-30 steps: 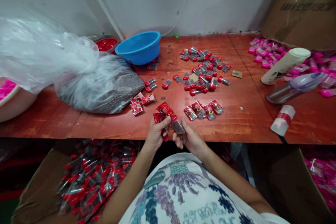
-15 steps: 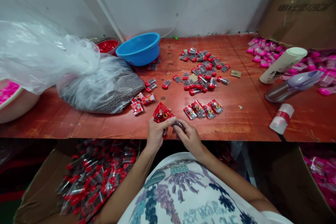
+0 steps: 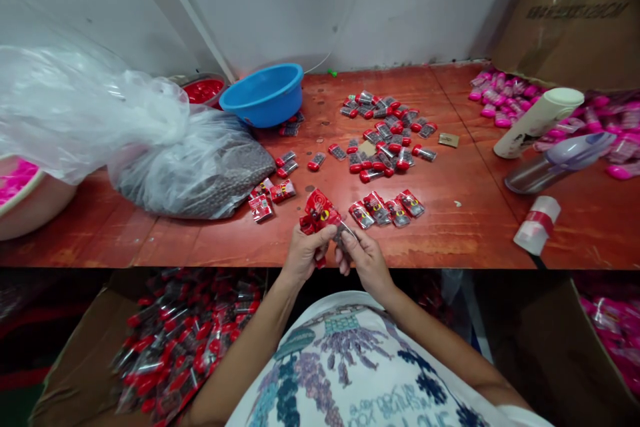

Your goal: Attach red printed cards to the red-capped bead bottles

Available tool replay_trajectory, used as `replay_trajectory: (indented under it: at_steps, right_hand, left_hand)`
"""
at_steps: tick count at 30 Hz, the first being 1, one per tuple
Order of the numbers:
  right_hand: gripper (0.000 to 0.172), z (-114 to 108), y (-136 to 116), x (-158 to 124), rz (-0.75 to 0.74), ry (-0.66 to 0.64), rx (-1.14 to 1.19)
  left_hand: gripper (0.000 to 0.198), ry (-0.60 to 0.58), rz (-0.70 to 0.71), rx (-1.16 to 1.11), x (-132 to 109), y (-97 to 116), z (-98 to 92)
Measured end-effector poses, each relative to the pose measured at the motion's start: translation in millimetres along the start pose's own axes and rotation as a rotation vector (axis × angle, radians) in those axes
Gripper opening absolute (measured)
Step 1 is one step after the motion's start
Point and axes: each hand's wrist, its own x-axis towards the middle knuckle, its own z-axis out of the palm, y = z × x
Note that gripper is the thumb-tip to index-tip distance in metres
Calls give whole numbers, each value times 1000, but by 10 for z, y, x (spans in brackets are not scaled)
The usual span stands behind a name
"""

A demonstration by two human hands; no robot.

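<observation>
My left hand point(image 3: 303, 255) is closed on red printed wrappers point(image 3: 320, 209) that fan out above its thumb. My right hand point(image 3: 369, 261) pinches a small clear container point(image 3: 343, 235) with dark contents, its end meeting the printed red piece. Both hands meet just over the table's front edge, and the fingers partly hide how the two things join. Beyond the right hand lie several wrapped containers point(image 3: 379, 207) with red printing in a row. Behind the left hand are more red printed packs point(image 3: 261, 207).
Loose red-capped containers point(image 3: 385, 147) are scattered farther back. To the left are a blue basin point(image 3: 265, 99) and a clear plastic bag point(image 3: 200, 160) of dark beads. A white bottle point(image 3: 537, 123), a purple-lidded bottle point(image 3: 555, 163) and a paper roll point(image 3: 537, 223) occupy the right.
The red printed piece has tilted and shifted right, against the container. My right hand has turned the container more upright, and its fingers now reach under it.
</observation>
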Motion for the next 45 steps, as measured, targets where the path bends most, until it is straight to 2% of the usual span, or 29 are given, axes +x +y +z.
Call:
replay_trajectory:
  at_steps: [3, 8, 13, 19, 23, 29, 34, 37, 40, 45]
  right_hand:
    - [27, -16, -12, 29, -14, 5, 15]
    - [29, -13, 1, 12, -23, 22, -10]
    - [48, -15, 38, -10, -73, 20, -76]
    - [48, -19, 66, -2, -96, 58, -128]
    - [45, -25, 88, -1, -121, 110, -137]
    - [41, -43, 149, -15, -293, 180, -337]
    - [36, -88, 135, -30, -450, 193, -596]
    - [30, -98, 88, -45, -452, 155, -640]
    - [25, -76, 33, -69, -389, 99, -561]
    - [24, 11, -18, -93, -197, 11, -173]
  left_hand:
    - [34, 64, 3, -53, 10, 10, 45]
    - [33, 240, 116, -5, 8, 74, 98]
    - [31, 316, 165, 144, -6, 64, 133]
    - [31, 348, 149, 116, 18, 2, 167]
    - [34, 278, 97, 10, 13, -33, 179]
    - [33, 104, -6, -110, -17, -75, 147]
    - [41, -38, -82, -75, 1, -14, 62]
    - [43, -117, -47, -20, 1, 29, 9]
    - [38, -154, 33, 56, -7, 69, -28]
    - [35, -160, 112, 187, -21, 146, -55]
